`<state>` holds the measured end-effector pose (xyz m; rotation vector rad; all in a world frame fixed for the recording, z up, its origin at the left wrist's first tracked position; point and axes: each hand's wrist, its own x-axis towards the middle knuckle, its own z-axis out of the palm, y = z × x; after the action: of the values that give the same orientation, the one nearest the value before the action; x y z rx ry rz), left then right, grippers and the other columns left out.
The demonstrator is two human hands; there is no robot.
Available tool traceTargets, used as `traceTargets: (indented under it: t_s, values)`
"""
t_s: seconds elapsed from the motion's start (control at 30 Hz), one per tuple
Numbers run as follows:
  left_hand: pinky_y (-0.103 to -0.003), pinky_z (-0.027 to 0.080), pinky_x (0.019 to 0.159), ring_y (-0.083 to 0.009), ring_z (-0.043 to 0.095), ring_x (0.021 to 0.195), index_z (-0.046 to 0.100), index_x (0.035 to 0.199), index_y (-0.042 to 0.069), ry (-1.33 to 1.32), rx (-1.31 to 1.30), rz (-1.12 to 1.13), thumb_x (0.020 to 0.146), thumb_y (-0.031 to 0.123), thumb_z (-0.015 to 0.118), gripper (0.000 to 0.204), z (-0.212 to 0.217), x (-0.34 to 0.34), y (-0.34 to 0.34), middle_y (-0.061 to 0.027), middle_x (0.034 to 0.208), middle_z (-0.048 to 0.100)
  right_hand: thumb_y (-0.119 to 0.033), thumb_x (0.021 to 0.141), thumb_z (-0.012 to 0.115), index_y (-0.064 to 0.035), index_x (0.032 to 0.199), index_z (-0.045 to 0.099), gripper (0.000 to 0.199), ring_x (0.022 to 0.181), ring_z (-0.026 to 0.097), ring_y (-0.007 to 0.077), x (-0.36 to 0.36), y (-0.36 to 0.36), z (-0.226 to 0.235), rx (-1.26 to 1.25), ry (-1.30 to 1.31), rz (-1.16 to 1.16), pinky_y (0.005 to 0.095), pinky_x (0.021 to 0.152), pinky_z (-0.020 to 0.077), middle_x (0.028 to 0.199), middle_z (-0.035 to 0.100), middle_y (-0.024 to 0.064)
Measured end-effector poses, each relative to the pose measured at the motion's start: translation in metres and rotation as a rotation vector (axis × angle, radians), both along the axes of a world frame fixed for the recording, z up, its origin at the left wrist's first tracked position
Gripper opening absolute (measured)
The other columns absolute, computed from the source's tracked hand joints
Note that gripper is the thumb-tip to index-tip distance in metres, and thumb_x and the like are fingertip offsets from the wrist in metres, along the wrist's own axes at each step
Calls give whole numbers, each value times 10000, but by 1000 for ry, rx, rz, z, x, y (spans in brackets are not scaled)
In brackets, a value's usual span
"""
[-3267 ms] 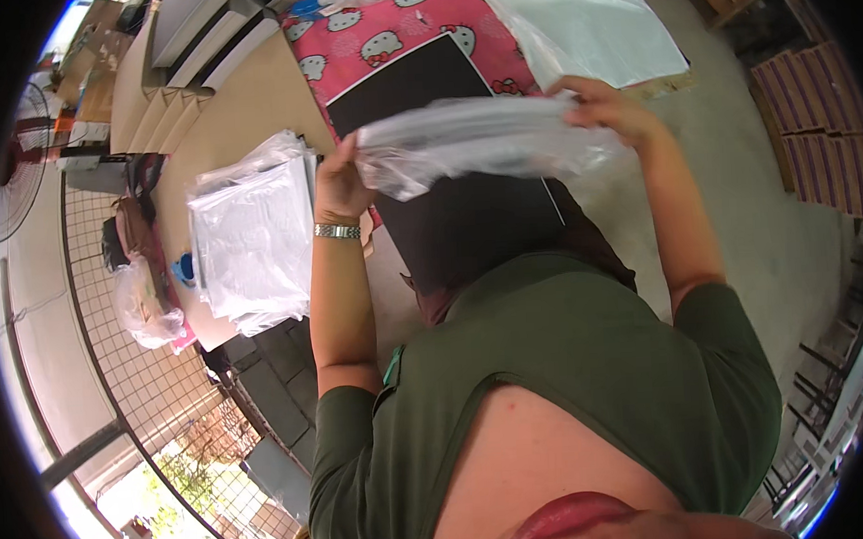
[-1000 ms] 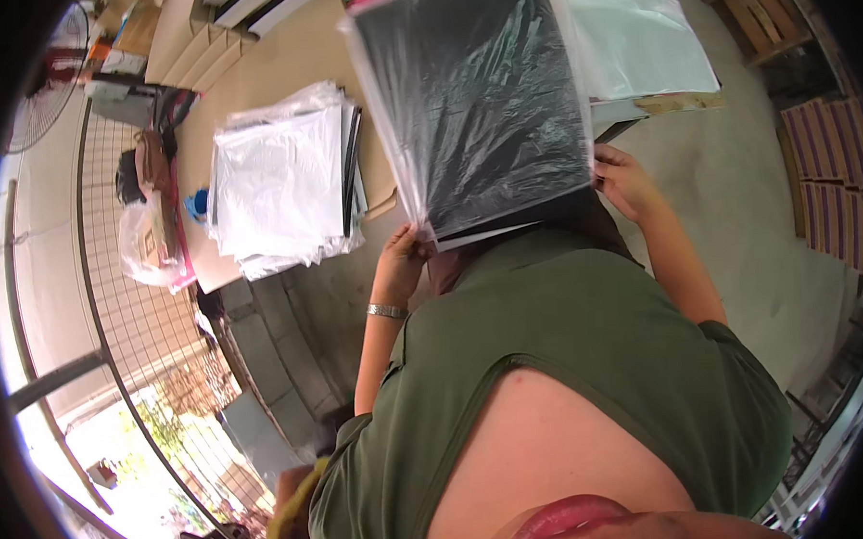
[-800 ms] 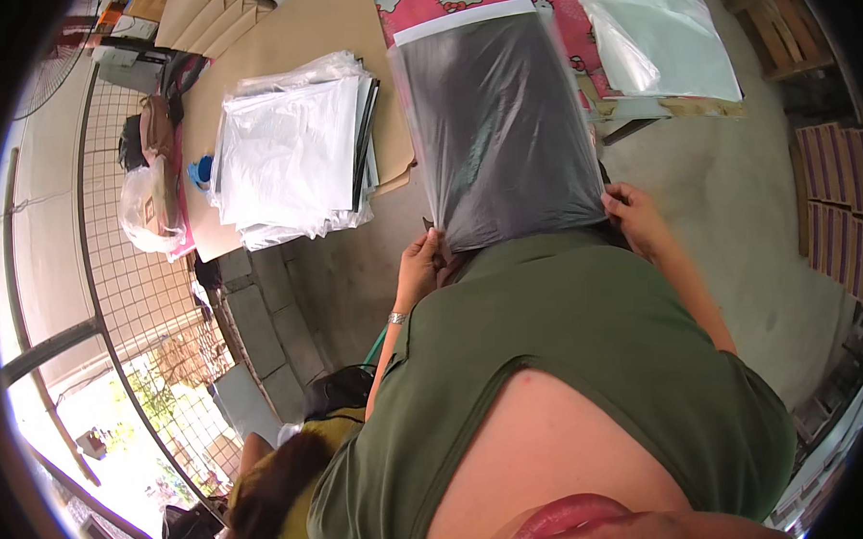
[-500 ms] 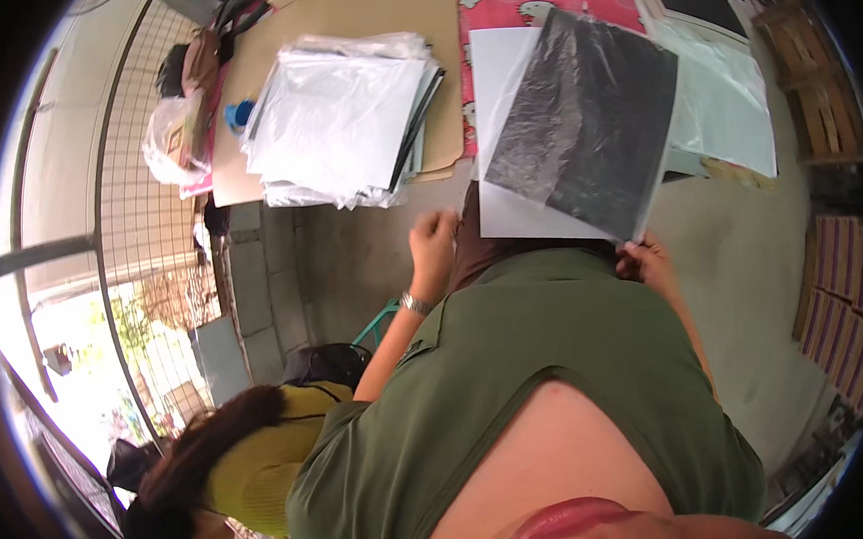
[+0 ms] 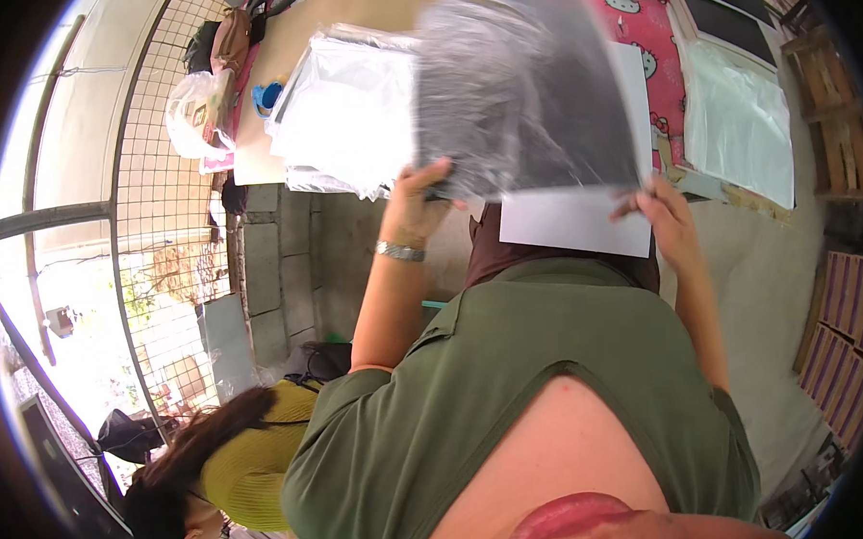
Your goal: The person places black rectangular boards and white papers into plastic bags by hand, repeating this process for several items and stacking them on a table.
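Note:
A black sheet in clear, wrinkled plastic (image 5: 559, 100) is held up in front of me, its upper part blurred. My left hand (image 5: 421, 195) grips its lower left corner, thumb on top. At the lower right corner is my right hand (image 5: 665, 219), fingers bent in a pinch at the edge and partly smeared by motion. A white sheet (image 5: 574, 227) lies under the black one and shows below and to the right of it. To the left, a stack of plastic-wrapped white sheets (image 5: 347, 109) rests on the table, partly covered by the black sheet.
Pink printed cloth (image 5: 667, 105) covers the table's right part, beside plastic-covered pale sheets (image 5: 738, 121) and dark panels (image 5: 725, 35). A blue tape roll (image 5: 267, 99) and a white plastic bag (image 5: 194, 116) are at left. Another person (image 5: 257, 460) is at my lower left. Striped boxes (image 5: 844, 348) stand right.
The black sheet has moved left and been raised, turning straighter. My left hand, free before, now holds its left corner. My right hand has moved up with the sheet.

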<state>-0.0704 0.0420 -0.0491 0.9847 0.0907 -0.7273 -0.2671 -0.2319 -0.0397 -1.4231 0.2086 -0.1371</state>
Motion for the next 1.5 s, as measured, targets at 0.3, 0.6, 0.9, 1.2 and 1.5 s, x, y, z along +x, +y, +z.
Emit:
traceTargets:
  t_s: [0.3,0.6,0.9,1.2,1.5]
  values:
    - [-415,581,761,-285,590,821,472,930,-119,37,36,531,857,-2,528,149,-59,95,87,-185,947,542,-186,846,554,-109,1095,576,261,956,558,220,3,-189,-115,-1344,307,-618,354,792,455,1097,569,75]
    - [-411,513,837,-316,531,940,387,1142,-99,-76,374,580,786,-30,588,415,-109,75,80,-169,1043,513,-145,747,622,-62,817,572,119,807,554,333,-41,-179,-147,-1244,442,-620,426,678,448,821,579,98]
    - [-527,125,1051,-409,136,1328,425,1298,131,-1105,1636,51,786,360,642,602,-90,25,19,-166,1395,312,-36,772,548,-24,921,508,155,837,588,336,-27,-171,-110,-1094,146,-590,360,679,477,955,587,127]
    - [-446,310,1016,-341,285,1296,560,1127,99,-1564,619,-471,731,92,680,414,-7,-60,-126,-104,1297,456,47,722,532,-38,979,471,278,899,590,277,27,-125,-62,-1509,271,-239,333,733,481,989,571,117]
    - [-372,371,977,-283,385,1241,480,1210,92,-1516,318,-477,720,41,672,529,-25,-54,-217,-124,1266,480,28,703,528,-64,960,503,274,818,578,342,29,-102,-58,-1092,-93,-275,410,698,463,892,596,138]
